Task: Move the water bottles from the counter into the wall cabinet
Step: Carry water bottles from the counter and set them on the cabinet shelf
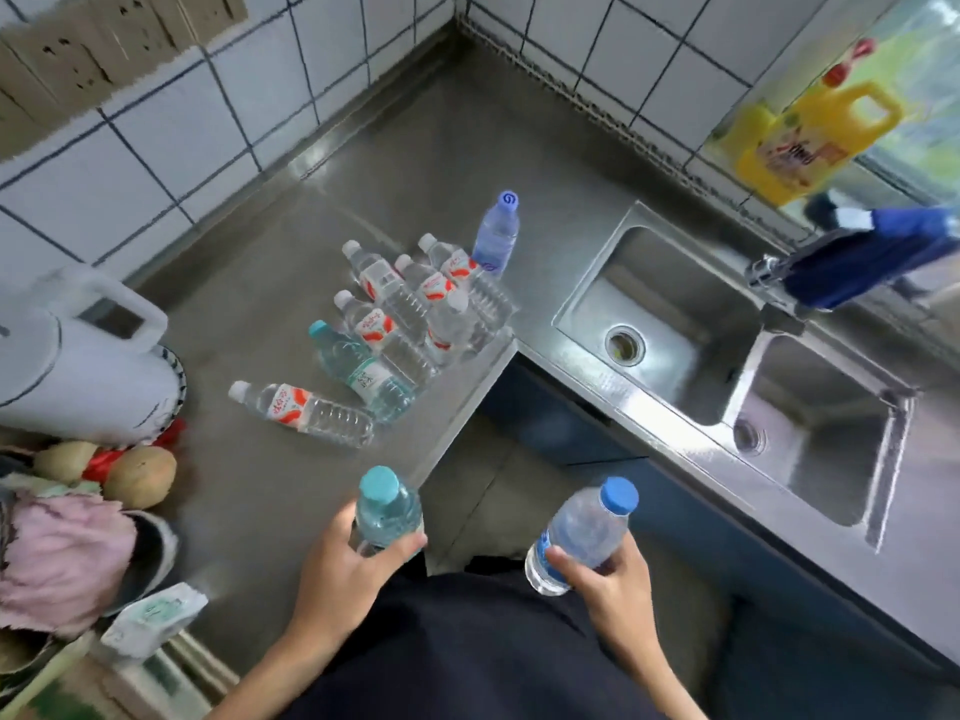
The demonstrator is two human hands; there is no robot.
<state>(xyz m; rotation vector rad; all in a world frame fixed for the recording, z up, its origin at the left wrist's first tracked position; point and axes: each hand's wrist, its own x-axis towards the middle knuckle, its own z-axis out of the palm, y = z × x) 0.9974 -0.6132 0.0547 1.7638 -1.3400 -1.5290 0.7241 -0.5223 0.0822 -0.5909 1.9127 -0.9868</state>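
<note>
1. Left hand (343,569), at 6 o'clock, has its fingers and thumb curled round a teal-cap bottle (387,511), held upright over the near edge of the surface (249,511).
2. Right hand (608,579), at 5 o'clock, grips a blue-cap bottle (582,537) round its lower half. It is tilted with the cap toward 1 o'clock and is off the surface, in front of the blue cupboard fronts (675,511).
3. Near the middle, several red-label bottles (400,293) lie side by side and touching at the surface's inner corner, caps toward 11 o'clock.
4. A green-label bottle (358,374) lies against that group on its 7 o'clock side.
5. A lone bottle (301,407) with a red label lies just beyond it toward 8 o'clock, its cap pointing to 9 o'clock.
6. An upright bottle (496,236), bluish with a blue cap, stands at the group's 1 o'clock end.
7. A double sink (675,324) sits at 3 o'clock, and a blue cloth (872,257) is draped over its tap.
8. A yellow jug (810,137) stands at 2 o'clock.
9. A white kettle (78,366) is at 9 o'clock, with potatoes (140,475) and a pink cloth (62,553) below it.
</note>
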